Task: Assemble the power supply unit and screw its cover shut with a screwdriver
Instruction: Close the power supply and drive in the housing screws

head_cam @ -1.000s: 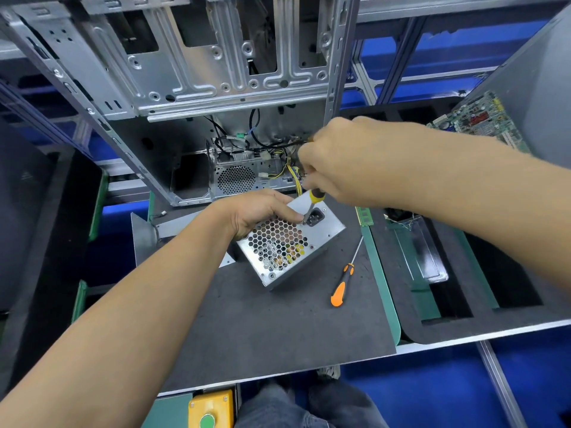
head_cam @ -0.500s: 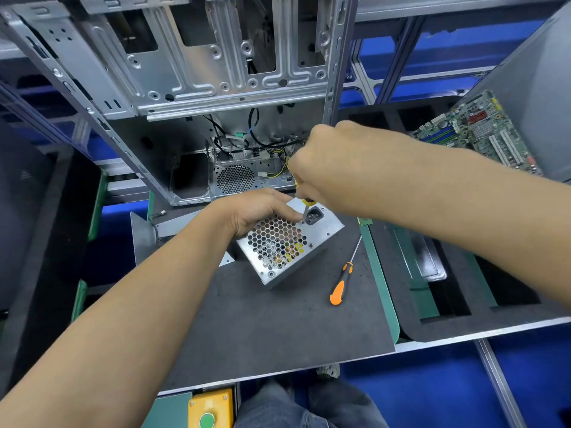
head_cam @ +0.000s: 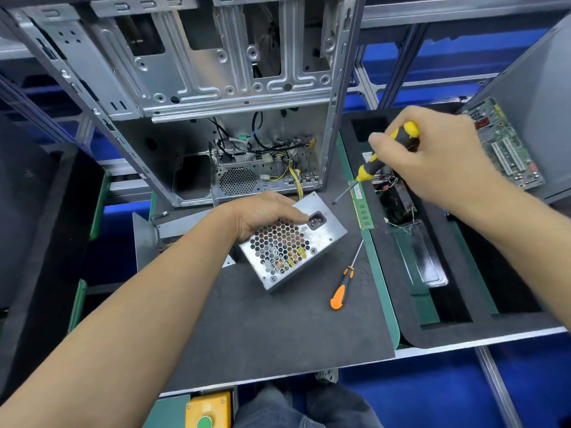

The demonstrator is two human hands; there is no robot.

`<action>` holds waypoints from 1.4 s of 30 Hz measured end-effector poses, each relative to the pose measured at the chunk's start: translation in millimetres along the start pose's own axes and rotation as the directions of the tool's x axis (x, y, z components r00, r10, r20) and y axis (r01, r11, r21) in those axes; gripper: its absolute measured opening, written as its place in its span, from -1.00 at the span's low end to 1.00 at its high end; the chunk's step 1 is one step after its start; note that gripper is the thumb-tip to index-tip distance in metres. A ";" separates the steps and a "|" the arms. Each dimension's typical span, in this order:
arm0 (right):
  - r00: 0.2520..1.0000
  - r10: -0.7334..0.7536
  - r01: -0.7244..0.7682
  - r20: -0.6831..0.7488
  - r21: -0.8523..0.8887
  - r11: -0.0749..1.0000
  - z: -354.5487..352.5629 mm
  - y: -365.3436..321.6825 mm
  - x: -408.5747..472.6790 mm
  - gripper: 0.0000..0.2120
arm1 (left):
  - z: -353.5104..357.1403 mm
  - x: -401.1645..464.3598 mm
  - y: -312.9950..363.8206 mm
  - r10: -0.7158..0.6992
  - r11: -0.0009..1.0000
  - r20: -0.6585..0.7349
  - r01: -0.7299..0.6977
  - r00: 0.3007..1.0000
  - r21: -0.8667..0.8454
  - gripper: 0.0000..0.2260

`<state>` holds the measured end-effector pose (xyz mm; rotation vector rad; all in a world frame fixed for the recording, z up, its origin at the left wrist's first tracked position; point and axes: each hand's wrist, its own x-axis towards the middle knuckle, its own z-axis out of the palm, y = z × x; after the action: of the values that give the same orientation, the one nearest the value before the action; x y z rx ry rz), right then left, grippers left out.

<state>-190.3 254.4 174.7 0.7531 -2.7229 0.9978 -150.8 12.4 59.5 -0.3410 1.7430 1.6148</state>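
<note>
A silver power supply unit [head_cam: 296, 245] with a honeycomb fan grille and a black power socket lies tilted on the grey mat [head_cam: 262, 329]. My left hand [head_cam: 262, 213] grips its upper left edge, fingers curled over the top. My right hand [head_cam: 432, 156] holds a yellow-and-black screwdriver [head_cam: 374, 163] up to the right of the unit, its tip pointing down-left and just clear of the unit's top right corner. An orange-handled screwdriver [head_cam: 341, 288] lies loose on the mat, right of the unit.
An open metal computer case [head_cam: 216, 81] stands behind the unit, cables and a small grille inside. A green memory stick [head_cam: 361, 208] lies at the mat's right edge. A black foam tray [head_cam: 432, 273] holds parts on the right, with a motherboard [head_cam: 506, 146] beyond it.
My right hand has lifted the yellow-and-black screwdriver off the unit's top and swung it up and to the right. My left hand stays on the unit.
</note>
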 end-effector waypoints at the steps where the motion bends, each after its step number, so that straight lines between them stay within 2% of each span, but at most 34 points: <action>1: 1.000 0.019 -0.018 -0.009 0.026 0.999 2.6 4.7 -2.9 -0.76 | 1.6 -1.2 1.7 0.002 1.000 -0.017 -0.001 1.000 0.026 -0.89; 4: 0.998 0.055 -0.053 -0.013 0.096 0.994 10.5 11.0 -9.6 -0.75 | 2.4 -0.3 2.6 -0.007 0.995 -0.074 0.015 0.997 0.103 -0.65; 15: 0.996 0.083 -0.085 0.024 0.140 0.986 18.9 11.5 -15.5 -0.78 | 0.4 3.6 0.1 -0.016 0.999 -0.036 0.017 0.999 0.032 -0.90; 24: 0.998 0.034 -0.041 0.056 0.119 0.992 14.8 7.2 -16.5 -0.83 | -2.2 5.8 -1.9 -0.021 1.000 -0.019 0.022 1.000 0.008 -0.86; 31: 0.968 -0.057 0.062 0.246 -0.013 0.998 5.0 -11.2 -17.4 -0.90 | -2.1 6.3 -1.8 -0.036 0.999 -0.028 0.036 0.999 -0.013 -0.81; 36: 0.956 -0.071 0.105 0.285 -0.107 0.989 1.9 -16.2 -14.5 -0.92 | -1.8 5.6 -1.6 -0.039 0.999 -0.038 0.039 0.999 -0.004 -0.75; 42: 0.927 -0.039 0.091 0.373 -0.123 0.988 -0.9 -20.4 -9.5 -0.93 | -1.1 3.7 -0.4 -0.036 0.999 -0.031 0.037 0.999 0.014 -0.86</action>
<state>-171.8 245.6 184.0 1.0964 -3.0154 0.7002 -153.5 12.3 56.7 -0.3902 1.7607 1.5777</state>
